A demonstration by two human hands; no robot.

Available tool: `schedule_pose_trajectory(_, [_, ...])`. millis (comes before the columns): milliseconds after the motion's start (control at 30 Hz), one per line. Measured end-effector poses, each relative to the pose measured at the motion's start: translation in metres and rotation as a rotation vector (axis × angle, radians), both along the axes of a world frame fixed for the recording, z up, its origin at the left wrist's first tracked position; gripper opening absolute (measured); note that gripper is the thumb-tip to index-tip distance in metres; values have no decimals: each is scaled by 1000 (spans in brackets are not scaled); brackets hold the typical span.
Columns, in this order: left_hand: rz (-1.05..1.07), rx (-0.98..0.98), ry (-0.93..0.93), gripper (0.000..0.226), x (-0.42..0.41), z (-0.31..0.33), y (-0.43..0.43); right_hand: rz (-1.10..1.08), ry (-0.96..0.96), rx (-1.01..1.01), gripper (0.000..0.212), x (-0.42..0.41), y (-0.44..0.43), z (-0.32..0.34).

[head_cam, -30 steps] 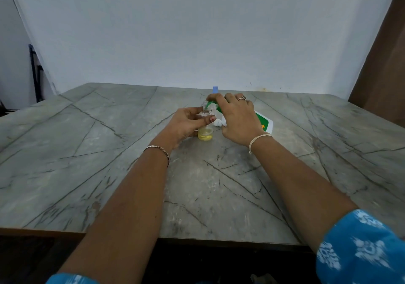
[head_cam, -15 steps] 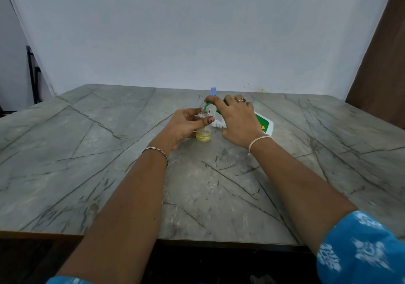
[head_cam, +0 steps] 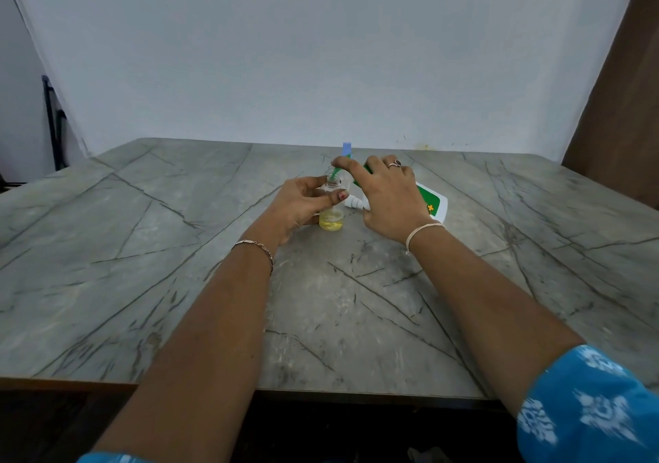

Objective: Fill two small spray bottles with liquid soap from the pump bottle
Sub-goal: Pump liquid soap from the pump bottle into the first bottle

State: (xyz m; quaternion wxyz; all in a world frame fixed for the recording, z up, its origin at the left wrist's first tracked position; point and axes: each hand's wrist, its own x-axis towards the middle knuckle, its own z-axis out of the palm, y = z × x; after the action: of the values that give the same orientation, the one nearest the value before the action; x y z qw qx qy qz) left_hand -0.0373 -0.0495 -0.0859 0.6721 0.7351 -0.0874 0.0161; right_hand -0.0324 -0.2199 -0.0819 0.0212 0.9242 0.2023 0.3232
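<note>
A small clear spray bottle (head_cam: 331, 218) stands uncapped on the marble table (head_cam: 178, 248), with yellow soap in its bottom third. My left hand (head_cam: 299, 205) grips its upper body. My right hand (head_cam: 387, 198) holds the white and green pump bottle (head_cam: 433, 202), tilted low to the right, with a forefinger on its green pump spout (head_cam: 335, 173) over the small bottle's mouth. Behind the spout stands a blue cap (head_cam: 347, 149), probably the second spray bottle, mostly hidden. A small white cap piece (head_cam: 356, 202) lies by my right hand.
A white backdrop (head_cam: 321, 52) rises behind the table's far edge. A brown wall panel (head_cam: 620, 105) stands at the right, a dark stand (head_cam: 51, 123) at the far left. The near table edge (head_cam: 321, 393) runs below my forearms.
My right forefinger has shifted slightly on the pump spout and the head view has drifted a little. The bottles stay in place, and the soap level looks the same.
</note>
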Motion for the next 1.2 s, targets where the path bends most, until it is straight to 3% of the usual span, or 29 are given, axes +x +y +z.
schedule_pose_trajectory(167, [-4,-2,5,45,0,1,1,8,11,54,77,2,6,2])
schedule_pose_trajectory(467, [-12,-2,4,44,-1,2,0,-8,4,-14,88,-2,-1,0])
schedule_pose_trajectory(733, [2,5,0,48,-3,2,0,-6,5,46,77,1,8,1])
schedule_pose_trajectory(900, [-4,-2,5,42,-3,3,-1,-7,-13,16,81,1,6,0])
schedule_pose_trajectory(1200, [-4,7,13,52,-2,3,-1,5,-2,31,82,2,3,-1])
